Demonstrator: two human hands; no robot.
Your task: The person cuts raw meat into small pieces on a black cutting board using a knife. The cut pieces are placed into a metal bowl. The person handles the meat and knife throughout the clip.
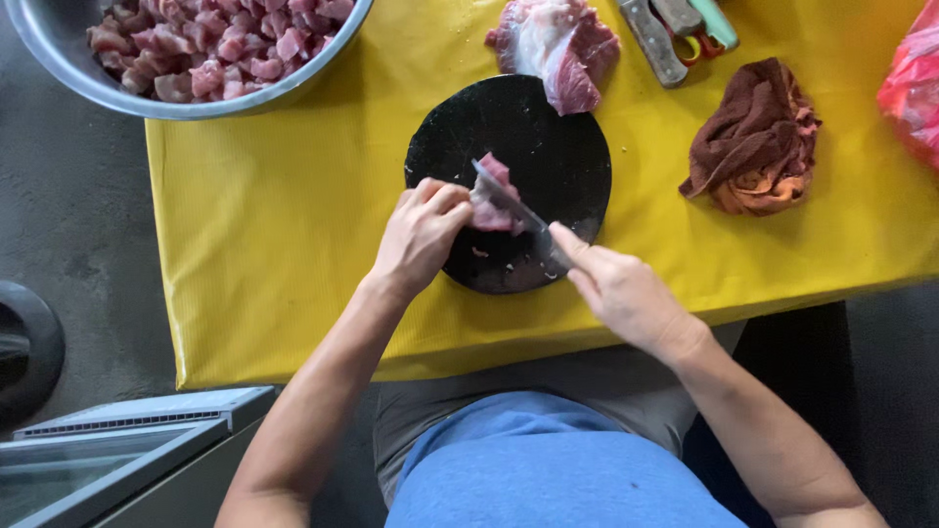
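1. The left hand is curled with its fingers pressed down on a small piece of raw pink meat, which is pinned against a round black cutting board.
2. The right hand is closed around the handle of a steel-bladed knife; the index finger is stretched along the top of the handle, and most of the handle is hidden inside the fist.
3. The blade is laid diagonally across the piece of meat, just beside the left fingertips, with its edge set into the meat.
4. The cutting board is placed on a table covered with a bright yellow cloth, near the front edge.
5. A large slab of raw meat with a pale fatty layer is seen resting partly on the far rim of the board.
6. A wide round metal bowl is set at the table's far left corner and is filled with small cubes of raw pink meat.
7. A crumpled brown rag is left to the right of the board, well apart from it.
8. Tool handles are grouped at the far edge, beyond the rag.
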